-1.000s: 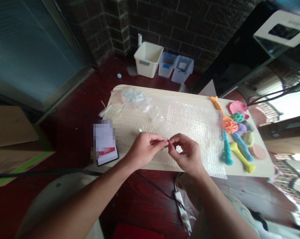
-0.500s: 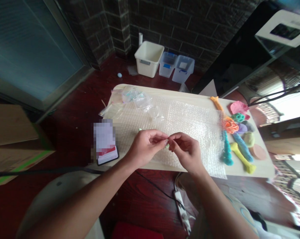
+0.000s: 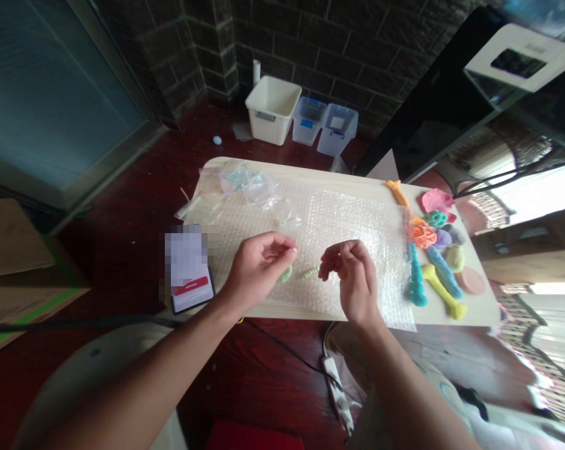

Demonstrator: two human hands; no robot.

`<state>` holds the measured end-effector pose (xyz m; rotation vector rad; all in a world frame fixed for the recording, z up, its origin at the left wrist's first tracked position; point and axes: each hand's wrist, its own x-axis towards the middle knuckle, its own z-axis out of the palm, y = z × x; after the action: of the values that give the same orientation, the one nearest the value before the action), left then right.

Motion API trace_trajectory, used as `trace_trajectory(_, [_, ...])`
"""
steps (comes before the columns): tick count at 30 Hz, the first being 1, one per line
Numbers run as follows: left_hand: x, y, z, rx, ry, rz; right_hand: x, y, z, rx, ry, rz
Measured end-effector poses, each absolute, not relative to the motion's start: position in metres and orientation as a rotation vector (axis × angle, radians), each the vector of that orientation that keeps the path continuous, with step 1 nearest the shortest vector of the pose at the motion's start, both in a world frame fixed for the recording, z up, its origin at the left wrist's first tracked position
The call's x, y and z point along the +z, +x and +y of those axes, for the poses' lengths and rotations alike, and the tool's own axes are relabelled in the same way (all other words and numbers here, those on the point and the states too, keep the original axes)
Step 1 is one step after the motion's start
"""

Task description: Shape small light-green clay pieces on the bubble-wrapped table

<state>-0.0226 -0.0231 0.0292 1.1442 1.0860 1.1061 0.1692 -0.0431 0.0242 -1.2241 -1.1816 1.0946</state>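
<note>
Head view: bubble wrap [image 3: 352, 222], likely laid as padding.
Left hand [image 3: 258, 267] pinched, right hand [image 3: 357, 278] curled near green twist [image 3: 311, 272]; whether either held anything was unclear.

The person's two hands, left [image 3: 261, 265] and right [image 3: 355, 275], are bare, with slim, tapering fingers. The wrists are bare as well, narrow where they meet the hands, and the forearms widen smoothly toward the bottom of the view, their skin uncovered along the whole visible length. Low on the left, beside the forearm, shows a rounded, pale greyish shape [image 3: 127, 344] with one small dark spot [image 3: 95, 353]; it may be clothing over a leg, though this cannot be told for certain. Low on the right, pale fabric [image 3: 439, 382] carries curved blue-green lines; which garment it belongs to is unclear.
</note>
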Motion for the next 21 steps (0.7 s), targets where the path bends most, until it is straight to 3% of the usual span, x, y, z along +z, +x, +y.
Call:
trace_trajectory(6, [0.029,-0.037,-0.012,1.353,0.955,1.129,0.026,0.169,-0.039,0.989,-1.311,-1.355])
trace_trajectory(11, [0.031,-0.036,-0.013,1.335,0.922,1.124,0.022,0.158,-0.042,0.689,-1.29,-1.875])
trace_trajectory(21, [0.034,-0.036,-0.012,1.344,0.958,1.097,0.018,0.136,-0.04,0.567,-1.232,-1.973])
